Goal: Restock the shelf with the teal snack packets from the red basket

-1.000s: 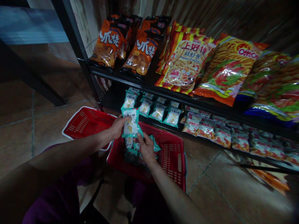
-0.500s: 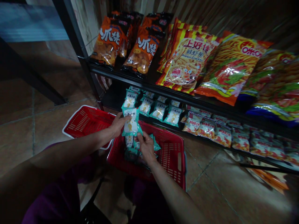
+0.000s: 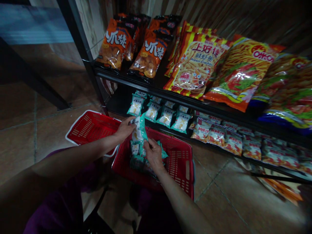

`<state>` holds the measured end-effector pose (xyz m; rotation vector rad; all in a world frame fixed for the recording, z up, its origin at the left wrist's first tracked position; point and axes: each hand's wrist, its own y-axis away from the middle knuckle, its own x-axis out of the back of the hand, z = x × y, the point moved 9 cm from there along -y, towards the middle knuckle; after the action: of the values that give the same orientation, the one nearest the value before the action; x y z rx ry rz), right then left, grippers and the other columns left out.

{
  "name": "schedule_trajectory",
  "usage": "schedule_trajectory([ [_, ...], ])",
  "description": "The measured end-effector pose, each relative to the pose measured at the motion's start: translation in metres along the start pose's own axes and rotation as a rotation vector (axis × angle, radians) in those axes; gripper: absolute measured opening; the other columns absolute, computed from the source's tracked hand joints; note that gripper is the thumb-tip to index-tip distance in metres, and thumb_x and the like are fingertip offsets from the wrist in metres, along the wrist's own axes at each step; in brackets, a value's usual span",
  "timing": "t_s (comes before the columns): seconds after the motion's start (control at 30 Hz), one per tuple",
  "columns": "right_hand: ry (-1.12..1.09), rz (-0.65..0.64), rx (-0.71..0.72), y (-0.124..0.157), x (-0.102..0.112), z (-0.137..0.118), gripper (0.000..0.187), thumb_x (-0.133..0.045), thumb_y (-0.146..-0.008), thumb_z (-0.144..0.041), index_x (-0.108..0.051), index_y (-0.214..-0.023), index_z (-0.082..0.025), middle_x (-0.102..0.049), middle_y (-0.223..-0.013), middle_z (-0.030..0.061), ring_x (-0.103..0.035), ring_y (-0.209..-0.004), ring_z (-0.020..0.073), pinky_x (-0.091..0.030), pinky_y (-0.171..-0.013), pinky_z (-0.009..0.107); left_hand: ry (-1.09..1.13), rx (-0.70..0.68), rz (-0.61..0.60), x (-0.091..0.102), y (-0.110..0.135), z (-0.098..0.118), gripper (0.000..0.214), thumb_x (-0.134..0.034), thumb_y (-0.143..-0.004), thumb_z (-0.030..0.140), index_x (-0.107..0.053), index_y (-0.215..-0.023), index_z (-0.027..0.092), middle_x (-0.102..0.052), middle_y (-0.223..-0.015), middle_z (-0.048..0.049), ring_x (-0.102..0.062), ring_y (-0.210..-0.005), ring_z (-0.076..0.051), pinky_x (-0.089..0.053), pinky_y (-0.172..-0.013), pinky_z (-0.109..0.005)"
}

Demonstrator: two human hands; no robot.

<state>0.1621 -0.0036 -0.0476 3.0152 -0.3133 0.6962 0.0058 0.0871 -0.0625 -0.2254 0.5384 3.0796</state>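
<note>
Between my two hands is a small white and teal snack bag [image 3: 138, 129], held above a red shopping basket [image 3: 175, 143]. My left hand [image 3: 124, 129] grips the bag's upper left side, fingers closed on it. At the lower right corner, my right hand [image 3: 153, 152] pinches the same bag. More teal snack bags [image 3: 136, 159] lie in the basket under my hands, partly hidden. Just beyond, matching small bags [image 3: 151, 110] stand in rows on the low black shelf.
A second red basket with a white rim [image 3: 91, 128] sits on the tiled floor at left. The upper shelf [image 3: 156, 88] overhangs the low one and holds orange snack bags [image 3: 113, 45] and prawn cracker bags [image 3: 195, 65]. A black shelf post [image 3: 91, 74] rises at left.
The held bag has turned and tilted, its front now angled and its teal side edge showing. My left hand has shifted slightly; the right hand stays nearly in place.
</note>
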Motion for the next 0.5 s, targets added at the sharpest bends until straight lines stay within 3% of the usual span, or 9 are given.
schedule_trajectory([
  [0.3,0.410,-0.066,0.287,0.007,-0.008,-0.021,0.029,-0.042,-0.090,-0.024,-0.070,-0.090,-0.020,-0.061,-0.072,0.0026,-0.055,-0.067,0.0139,-0.040,-0.063,0.023,-0.037,0.042,-0.056,-0.006,0.006,-0.004,0.033,-0.075,-0.065,0.036,-0.062,-0.090,0.019,-0.065,-0.081,-0.0040,-0.059,-0.073,-0.018,-0.045,-0.065,-0.027],
  [0.5,0.600,-0.116,0.395,0.015,-0.019,-0.032,0.025,-0.044,-0.090,-0.019,-0.069,-0.096,-0.020,-0.064,-0.078,0.0036,-0.057,-0.068,0.0141,-0.040,-0.061,0.023,0.067,0.058,0.016,0.002,0.004,-0.008,0.031,-0.078,-0.063,0.027,-0.059,-0.086,0.019,-0.064,-0.071,-0.0027,-0.060,-0.070,-0.018,-0.046,-0.065,-0.029],
])
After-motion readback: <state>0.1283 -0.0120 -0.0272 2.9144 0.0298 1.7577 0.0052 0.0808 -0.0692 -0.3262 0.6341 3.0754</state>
